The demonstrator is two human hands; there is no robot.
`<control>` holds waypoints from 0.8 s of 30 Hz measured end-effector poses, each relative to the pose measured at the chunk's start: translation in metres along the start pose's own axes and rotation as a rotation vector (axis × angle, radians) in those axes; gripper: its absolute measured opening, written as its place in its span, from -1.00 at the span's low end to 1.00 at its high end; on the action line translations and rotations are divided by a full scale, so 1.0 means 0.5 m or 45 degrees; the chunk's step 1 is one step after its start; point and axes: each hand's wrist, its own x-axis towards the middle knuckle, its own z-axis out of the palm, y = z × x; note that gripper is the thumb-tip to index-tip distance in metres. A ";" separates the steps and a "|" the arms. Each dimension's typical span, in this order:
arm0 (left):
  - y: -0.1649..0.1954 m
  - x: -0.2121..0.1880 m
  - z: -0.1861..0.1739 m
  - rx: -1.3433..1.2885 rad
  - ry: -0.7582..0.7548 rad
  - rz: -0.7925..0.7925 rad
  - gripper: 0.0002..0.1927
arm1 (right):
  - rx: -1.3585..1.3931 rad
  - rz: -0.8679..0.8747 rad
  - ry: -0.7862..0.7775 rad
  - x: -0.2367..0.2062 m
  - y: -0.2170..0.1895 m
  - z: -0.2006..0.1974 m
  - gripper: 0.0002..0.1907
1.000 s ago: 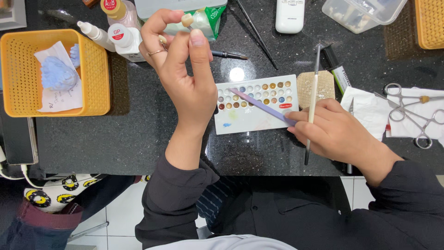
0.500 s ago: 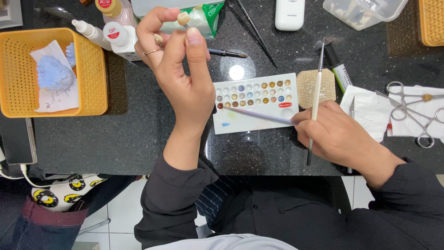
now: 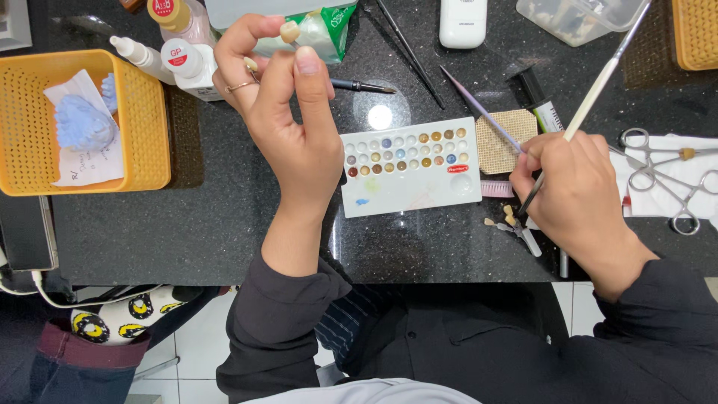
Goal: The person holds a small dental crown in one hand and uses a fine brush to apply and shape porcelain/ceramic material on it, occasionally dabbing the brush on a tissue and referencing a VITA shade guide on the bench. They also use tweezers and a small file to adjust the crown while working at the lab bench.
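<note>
Brush (image 3: pixel 598 86) slants up-right in right hand (image 3: pixel 572 198)'s clenched fingers — left hand (image 3: pixel 288 127) pinches tooth (image 3: pixel 289 31).

green pouch (image 3: pixel 329 30) top centre, red-labelled white bottles (image 3: pixel 196 66) left

Clear plastic tub (image 3: pixel 580 19) cut off by the top edge, yellow basket (image 3: pixel 695 34) clipped at the top right corner, brush tip hidden under the right hand (image 3: pixel 576 198), palette (image 3: pixel 411 168) well colours too small to tell.
</note>
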 end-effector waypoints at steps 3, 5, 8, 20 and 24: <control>-0.001 0.003 0.001 -0.002 -0.003 0.007 -0.63 | 0.004 -0.041 -0.066 0.001 -0.012 -0.013 -0.69; -0.001 0.003 0.000 0.004 -0.006 0.005 -0.63 | -0.017 -0.045 -0.072 0.007 -0.021 -0.022 -0.69; 0.002 0.002 0.000 0.024 -0.016 0.008 -0.61 | 0.005 -0.096 -0.021 0.020 -0.030 -0.035 -0.74; 0.006 0.002 0.010 0.055 -0.014 0.002 -0.71 | 0.642 -0.319 0.014 0.063 -0.054 -0.035 -0.47; 0.009 0.002 0.012 0.032 -0.009 -0.007 -0.81 | 0.884 -0.135 -0.168 0.070 -0.071 0.005 -0.64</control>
